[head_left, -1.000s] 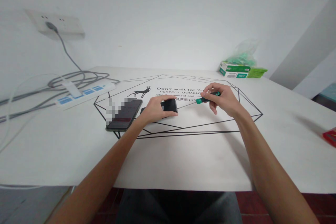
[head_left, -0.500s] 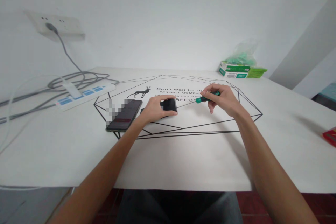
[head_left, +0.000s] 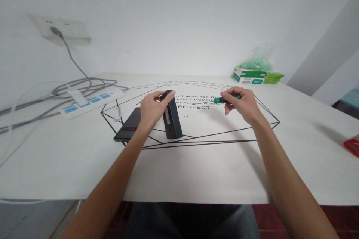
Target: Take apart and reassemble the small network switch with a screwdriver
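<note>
Through the head camera, I take twelve o'clock as straight toward the wall [head_left: 168, 26] and the black bar [head_left: 175, 129] as my clock's centre. The bar is a long, square-edged block, matte dark, with a pale narrow strip set along its left-hand face. My left hand [head_left: 152, 110] pinches its far end between thumb and fingers, so the block leans with its near end toward six. Whether that end touches the tabletop [head_left: 213, 171], I cannot tell.

Between two and three, my right hand [head_left: 241, 104] grips a screwdriver [head_left: 219, 100], its rounded handle green and black, with the thin shaft pointing toward nine; the tip stays apart from the bar. Nearly at nine, a flat, dark-screened phone [head_left: 128, 129] lies near the bar, partly behind my left arm.

The tabletop is smooth and white, printed with thin black lines and lettering. Its straight front edge runs across at six, leaving me a broad plain strip below the bar. Past nine, a white power strip [head_left: 97, 101] limits the left side; at two, green-and-white boxes [head_left: 249, 74] sit well away, under a crinkled clear bag [head_left: 258, 58].
</note>
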